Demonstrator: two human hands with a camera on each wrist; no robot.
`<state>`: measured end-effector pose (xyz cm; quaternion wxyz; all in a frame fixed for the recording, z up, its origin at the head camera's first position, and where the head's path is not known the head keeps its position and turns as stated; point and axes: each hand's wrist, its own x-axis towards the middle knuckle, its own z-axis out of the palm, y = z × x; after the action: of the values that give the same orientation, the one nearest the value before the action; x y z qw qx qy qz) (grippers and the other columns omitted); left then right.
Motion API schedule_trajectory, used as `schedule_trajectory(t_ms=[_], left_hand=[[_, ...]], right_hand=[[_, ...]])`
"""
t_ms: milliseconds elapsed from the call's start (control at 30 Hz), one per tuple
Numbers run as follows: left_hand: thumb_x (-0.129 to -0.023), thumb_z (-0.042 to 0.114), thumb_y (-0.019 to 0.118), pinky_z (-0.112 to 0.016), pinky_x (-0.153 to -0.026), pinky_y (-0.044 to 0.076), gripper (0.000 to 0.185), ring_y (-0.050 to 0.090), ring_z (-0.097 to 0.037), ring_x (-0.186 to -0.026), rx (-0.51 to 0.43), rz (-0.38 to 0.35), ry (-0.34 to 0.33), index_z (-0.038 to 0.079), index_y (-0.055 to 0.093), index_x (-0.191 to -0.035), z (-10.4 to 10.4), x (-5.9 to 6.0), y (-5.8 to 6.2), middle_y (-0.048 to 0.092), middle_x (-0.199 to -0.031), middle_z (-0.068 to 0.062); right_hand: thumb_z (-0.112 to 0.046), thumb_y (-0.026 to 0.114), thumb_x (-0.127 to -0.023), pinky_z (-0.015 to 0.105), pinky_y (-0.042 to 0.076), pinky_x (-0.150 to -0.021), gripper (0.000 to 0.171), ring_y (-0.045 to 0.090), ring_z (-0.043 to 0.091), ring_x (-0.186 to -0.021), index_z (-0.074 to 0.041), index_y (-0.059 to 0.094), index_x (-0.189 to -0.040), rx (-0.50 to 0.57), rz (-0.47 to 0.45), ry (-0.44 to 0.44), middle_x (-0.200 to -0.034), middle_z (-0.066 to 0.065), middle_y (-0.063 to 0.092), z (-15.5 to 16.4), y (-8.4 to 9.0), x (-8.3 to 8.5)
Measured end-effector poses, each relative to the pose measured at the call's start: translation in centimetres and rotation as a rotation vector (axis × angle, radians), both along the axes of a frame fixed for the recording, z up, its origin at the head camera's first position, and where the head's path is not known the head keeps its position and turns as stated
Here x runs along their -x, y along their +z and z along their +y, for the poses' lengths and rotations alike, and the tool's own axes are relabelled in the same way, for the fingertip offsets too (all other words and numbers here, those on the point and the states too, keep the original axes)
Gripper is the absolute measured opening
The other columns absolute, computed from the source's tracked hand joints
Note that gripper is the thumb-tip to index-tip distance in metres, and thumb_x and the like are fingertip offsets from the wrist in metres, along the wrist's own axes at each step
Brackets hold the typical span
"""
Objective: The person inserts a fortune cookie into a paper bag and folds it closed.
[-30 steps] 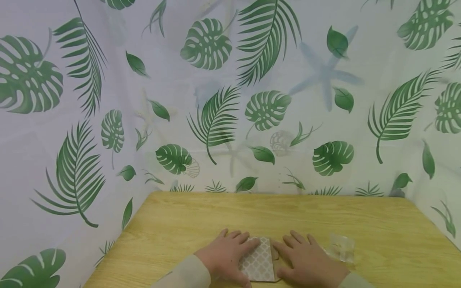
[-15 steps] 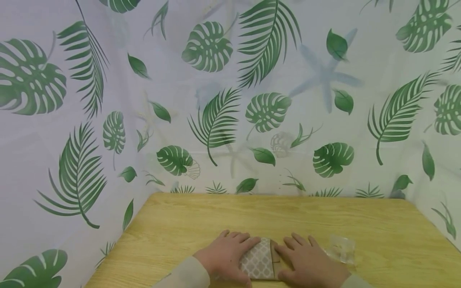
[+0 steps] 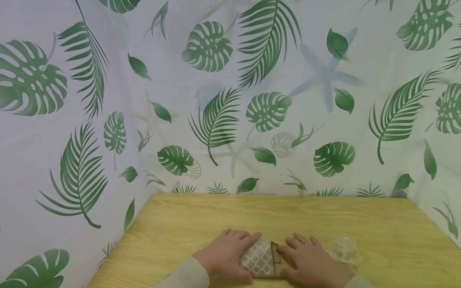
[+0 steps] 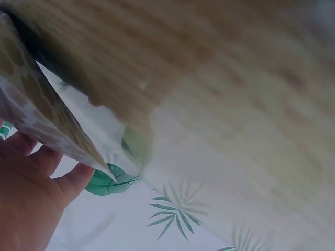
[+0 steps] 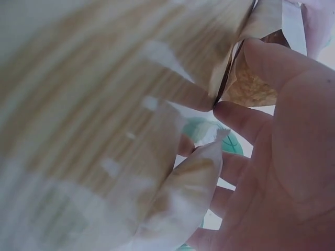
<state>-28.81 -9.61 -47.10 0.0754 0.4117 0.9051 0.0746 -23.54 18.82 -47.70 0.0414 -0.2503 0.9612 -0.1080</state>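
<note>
A small cardboard box [image 3: 257,258] with a grey-and-white lattice pattern sits near the table's front edge. Its right end shows bare brown cardboard flaps [image 3: 276,256]. My left hand [image 3: 227,256] grips the box at its left, thumb on the near side and fingers on the far side. At the flap end, my right hand [image 3: 311,260] holds the box with thumb and index finger; its other fingers are spread. In the right wrist view, brown cardboard [image 5: 251,86] shows between that thumb and index finger. The left wrist view catches the patterned panel [image 4: 39,99] tilted over the left fingers.
To the right of my right hand lies a crumpled clear plastic packet [image 3: 342,249], with something light brown showing in it in the right wrist view. The wood-grain table [image 3: 230,212] meets a leaf-patterned cloth wall [image 3: 223,160] at the back and sides.
The box's patterned top has tilted and bowed up, and its brown end flaps show more. My left index finger has shifted slightly away from me; both hands stay at the box.
</note>
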Motion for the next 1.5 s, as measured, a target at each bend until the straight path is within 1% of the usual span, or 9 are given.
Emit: schedule_trajectory(t_ms=[167, 333, 467, 667, 867, 1000, 1200, 1400, 1500], left_hand=[[-0.078, 0.069, 0.072, -0.044, -0.118, 0.027, 0.103, 0.041, -0.013, -0.137, -0.017, 0.031, 0.009, 0.039, 0.019, -0.161, -0.3, 0.0, 0.1, 0.044, -0.148, 0.012], [-0.076, 0.064, 0.078, -0.044, -0.116, 0.030, 0.104, 0.042, -0.014, -0.135, -0.040, 0.038, 0.052, 0.038, 0.023, -0.161, -0.7, -0.3, 0.5, 0.046, -0.146, 0.012], [-0.076, 0.062, 0.078, -0.047, -0.115, 0.033, 0.103, 0.042, -0.017, -0.136, -0.024, 0.010, 0.080, 0.041, 0.022, -0.160, -1.0, -0.6, 0.6, 0.045, -0.147, 0.012], [-0.074, 0.057, 0.080, -0.048, -0.112, 0.036, 0.105, 0.044, -0.017, -0.134, -0.012, -0.003, 0.080, 0.039, 0.023, -0.161, -0.7, -1.1, 0.9, 0.045, -0.147, 0.012], [-0.074, 0.053, 0.081, -0.047, -0.113, 0.035, 0.103, 0.044, -0.013, -0.133, -0.012, -0.006, 0.086, 0.037, 0.026, -0.160, -0.9, -1.3, 0.8, 0.044, -0.147, 0.013], [-0.076, 0.050, 0.081, -0.048, -0.113, 0.035, 0.101, 0.043, -0.013, -0.134, -0.018, 0.012, 0.077, 0.034, 0.028, -0.160, -1.0, -1.5, 0.8, 0.045, -0.147, 0.012], [-0.077, 0.048, 0.082, -0.048, -0.112, 0.036, 0.101, 0.043, -0.014, -0.133, -0.039, 0.042, 0.056, 0.029, 0.028, -0.160, -0.7, -1.8, 1.1, 0.045, -0.146, 0.009], [-0.078, 0.048, 0.083, -0.047, -0.111, 0.036, 0.101, 0.043, -0.015, -0.134, -0.061, 0.025, 0.061, 0.027, 0.029, -0.160, -0.7, -2.0, 1.1, 0.045, -0.147, 0.007], [-0.078, 0.047, 0.084, -0.047, -0.112, 0.036, 0.100, 0.042, -0.015, -0.134, -0.072, -0.003, 0.077, 0.028, 0.029, -0.160, -0.8, -2.1, 1.1, 0.045, -0.147, 0.007]], right_hand=[[-0.064, 0.059, -0.092, 0.077, 0.025, -0.104, 0.063, 0.039, 0.044, -0.139, -0.020, 0.062, -0.138, 0.046, 0.032, -0.012, -0.144, 0.010, 0.054, 0.2, -0.1, -0.1], [-0.057, 0.066, -0.090, 0.078, 0.028, -0.101, 0.058, 0.042, 0.045, -0.136, -0.020, 0.064, -0.135, 0.077, 0.072, -0.006, -0.140, 0.009, 0.057, 0.9, -0.2, 0.0], [-0.061, 0.067, -0.088, 0.079, 0.027, -0.100, 0.064, 0.040, 0.046, -0.138, -0.019, 0.063, -0.137, 0.095, 0.048, -0.016, -0.141, 0.011, 0.056, 2.0, -0.2, -0.1], [-0.066, 0.071, -0.082, 0.081, 0.025, -0.098, 0.078, 0.036, 0.048, -0.139, -0.018, 0.057, -0.143, 0.132, 0.040, -0.051, -0.145, 0.013, 0.052, 5.0, -0.2, 0.1], [-0.071, 0.068, -0.081, 0.081, 0.028, -0.095, 0.084, 0.038, 0.052, -0.135, -0.015, 0.057, -0.143, 0.126, 0.091, -0.072, -0.144, 0.018, 0.052, 7.5, -0.3, -0.2], [-0.075, 0.065, -0.081, 0.080, 0.031, -0.094, 0.085, 0.042, 0.051, -0.132, -0.011, 0.061, -0.137, 0.084, 0.119, -0.146, -0.135, 0.016, 0.058, 8.0, -0.2, -0.2], [-0.080, 0.061, -0.079, 0.079, 0.032, -0.094, 0.085, 0.053, 0.043, -0.119, -0.011, 0.068, -0.127, 0.006, 0.072, -0.257, -0.119, 0.008, 0.062, 8.0, 0.3, -0.1], [-0.082, 0.062, -0.075, 0.081, 0.025, -0.097, 0.085, 0.055, 0.045, -0.117, -0.012, 0.071, -0.121, -0.008, 0.039, -0.260, -0.119, 0.012, 0.065, 6.7, 0.3, 0.3], [-0.075, 0.067, -0.079, 0.081, 0.024, -0.098, 0.076, 0.053, 0.044, -0.121, -0.012, 0.071, -0.122, 0.033, -0.002, -0.218, -0.121, 0.010, 0.064, 6.0, 0.1, 0.7]])
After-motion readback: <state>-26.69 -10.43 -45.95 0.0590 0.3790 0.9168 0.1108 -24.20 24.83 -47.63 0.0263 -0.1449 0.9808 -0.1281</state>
